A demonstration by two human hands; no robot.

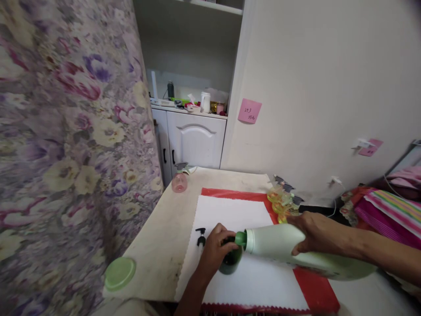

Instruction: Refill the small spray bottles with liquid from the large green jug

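My left hand (217,245) is wrapped round the neck of a dark green bottle (230,263) standing on the white sheet (226,210). My right hand (311,235) grips a large pale green jug (276,239), tipped almost level. Its green spout (240,238) meets the top of the dark bottle; whether liquid runs out is hidden. Left of my left hand lies a black pump head (201,237). A round light green cap (120,273) rests at the table's near left corner.
A pink spray bottle (179,181) stands at the table's far left. Several yellow spray bottles (279,202) are grouped at the right edge. Red cloth (315,289) shows beneath the sheet. A floral curtain (79,131) hangs along the left, with a white cabinet (197,136) behind the table.
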